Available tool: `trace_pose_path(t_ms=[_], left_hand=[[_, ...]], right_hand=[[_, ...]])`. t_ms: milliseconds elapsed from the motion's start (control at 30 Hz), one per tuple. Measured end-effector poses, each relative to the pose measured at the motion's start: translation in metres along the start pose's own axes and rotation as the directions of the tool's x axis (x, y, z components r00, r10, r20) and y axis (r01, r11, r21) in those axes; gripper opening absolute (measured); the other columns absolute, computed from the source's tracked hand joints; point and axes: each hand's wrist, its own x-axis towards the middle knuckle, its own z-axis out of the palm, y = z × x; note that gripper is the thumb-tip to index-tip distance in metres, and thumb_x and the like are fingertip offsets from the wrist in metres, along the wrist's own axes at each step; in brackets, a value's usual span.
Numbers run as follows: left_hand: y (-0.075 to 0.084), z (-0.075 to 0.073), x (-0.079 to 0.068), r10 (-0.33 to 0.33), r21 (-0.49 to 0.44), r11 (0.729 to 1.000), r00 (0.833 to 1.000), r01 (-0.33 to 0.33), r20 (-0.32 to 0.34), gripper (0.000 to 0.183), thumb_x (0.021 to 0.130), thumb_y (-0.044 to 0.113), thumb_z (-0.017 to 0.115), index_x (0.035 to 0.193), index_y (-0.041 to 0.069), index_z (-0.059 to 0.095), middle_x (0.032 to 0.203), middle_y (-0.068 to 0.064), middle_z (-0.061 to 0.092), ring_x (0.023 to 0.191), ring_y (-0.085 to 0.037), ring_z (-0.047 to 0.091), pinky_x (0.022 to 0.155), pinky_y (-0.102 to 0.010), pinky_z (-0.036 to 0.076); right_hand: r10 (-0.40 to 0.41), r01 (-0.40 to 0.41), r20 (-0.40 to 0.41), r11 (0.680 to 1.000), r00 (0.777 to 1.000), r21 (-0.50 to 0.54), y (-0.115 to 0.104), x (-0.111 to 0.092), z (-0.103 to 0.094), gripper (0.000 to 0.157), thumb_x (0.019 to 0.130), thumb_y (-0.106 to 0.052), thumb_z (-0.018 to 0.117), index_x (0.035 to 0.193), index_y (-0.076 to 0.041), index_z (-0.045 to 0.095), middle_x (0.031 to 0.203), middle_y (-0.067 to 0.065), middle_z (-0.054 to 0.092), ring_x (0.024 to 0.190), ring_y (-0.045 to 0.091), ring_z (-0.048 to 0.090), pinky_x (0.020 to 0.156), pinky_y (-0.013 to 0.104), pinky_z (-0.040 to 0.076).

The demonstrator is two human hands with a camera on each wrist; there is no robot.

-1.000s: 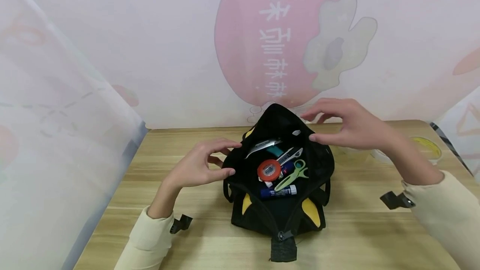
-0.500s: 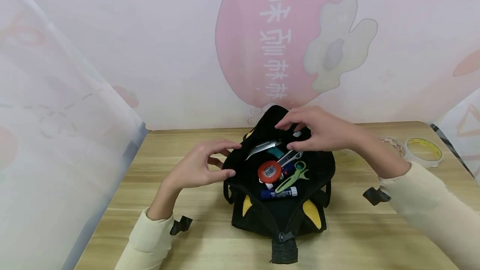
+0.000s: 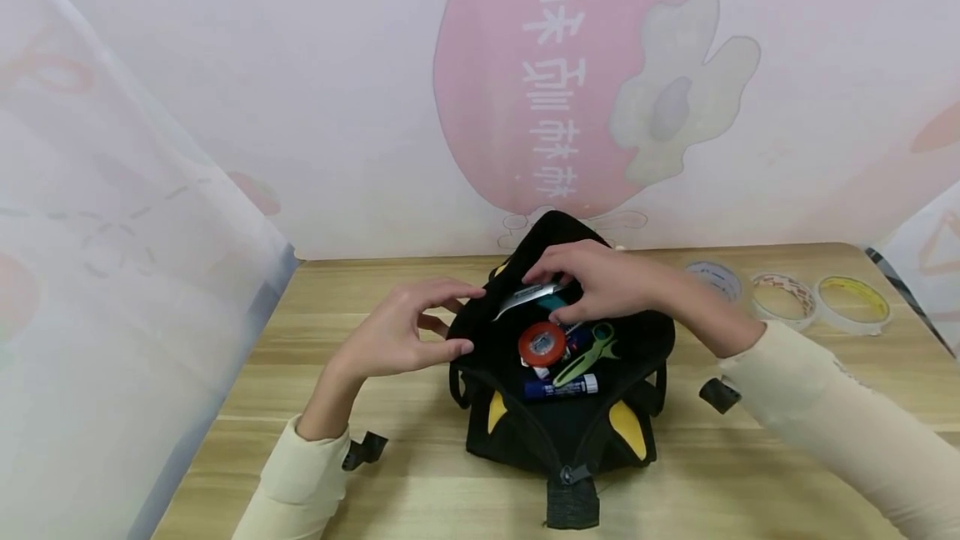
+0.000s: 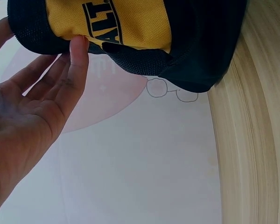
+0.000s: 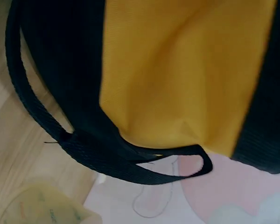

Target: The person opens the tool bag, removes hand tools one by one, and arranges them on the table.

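A black and yellow tool bag [image 3: 517, 448] stands unzipped on the table. My left hand [image 3: 408, 327] holds its left rim, thumb and fingers at the edge; the left wrist view shows a fingertip against the yellow panel [image 4: 135, 23]. My right hand [image 3: 600, 273] reaches into the mouth from the right, thumb and fingers apart around a silver-handled tool [image 3: 525, 298] and a teal item [image 3: 552, 302]. Below lie a red tape roll [image 3: 542, 344], green scissors [image 3: 588, 361] and a blue glue stick [image 3: 561, 387]. The right hand hides a cutter knife. The right wrist view shows only the bag's side.
Three tape rolls lie at the back right: one bluish [image 3: 716, 277], one with red print [image 3: 783, 300], one yellow inside [image 3: 853, 305]. A printed cloth backdrop [image 3: 360, 107] rises behind the wooden table [image 3: 420, 490]. A strap loop [image 5: 37, 112] hangs at the bag's side.
My right hand has moved left and down, from beside the bag's right rim into its mouth, over the tools. My left hand has stayed at the left rim.
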Motion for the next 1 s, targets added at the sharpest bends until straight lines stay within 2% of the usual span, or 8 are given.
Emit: trace_pose_path(t_ms=[300,500,867,1000], left_hand=[[0.0,0.004,-0.003,-0.005,-0.011,1.0,1.0,0.005,0.002,0.059,0.09,0.013,0.087,0.145,0.011,0.066,0.144,-0.009,0.069,0.111,-0.025,0.073,0.082,-0.03,0.067],[-0.001,0.003,-0.002,-0.008,-0.01,1.0,1.0,0.008,0.001,0.059,0.09,0.012,0.086,0.145,0.01,0.066,0.145,-0.01,0.068,0.112,-0.026,0.073,0.083,-0.03,0.067],[-0.002,0.002,-0.001,-0.017,0.002,1.0,1.0,0.017,0.007,0.06,0.09,0.012,0.086,0.146,0.009,0.065,0.145,-0.01,0.068,0.113,-0.026,0.072,0.084,-0.029,0.067],[-0.002,0.001,0.0,-0.017,0.003,1.0,1.0,0.017,0.007,0.06,0.09,0.012,0.086,0.146,0.009,0.066,0.145,-0.01,0.068,0.113,-0.027,0.072,0.084,-0.029,0.067]], right_hand=[[0.019,-0.021,0.054,0.999,0.998,0.042,0.014,0.009,0.025,0.051,0.091,-0.02,0.086,0.139,-0.013,0.07,0.136,0.003,0.069,0.121,0.021,0.067,0.104,0.046,0.061],[0.025,-0.029,0.076,0.998,0.997,0.048,0.021,0.012,0.038,0.053,0.092,-0.021,0.086,0.14,-0.009,0.068,0.139,0.008,0.069,0.124,0.027,0.065,0.107,0.049,0.058],[0.104,-0.109,0.159,0.994,0.982,0.026,0.031,0.011,0.059,0.058,0.092,-0.019,0.085,0.145,-0.006,0.065,0.146,0.01,0.067,0.132,0.026,0.064,0.111,0.044,0.056],[0.096,-0.098,0.164,0.995,0.982,0.002,0.033,0.012,0.066,0.059,0.091,-0.023,0.088,0.143,-0.006,0.066,0.143,0.01,0.069,0.128,0.024,0.066,0.108,0.042,0.057]])
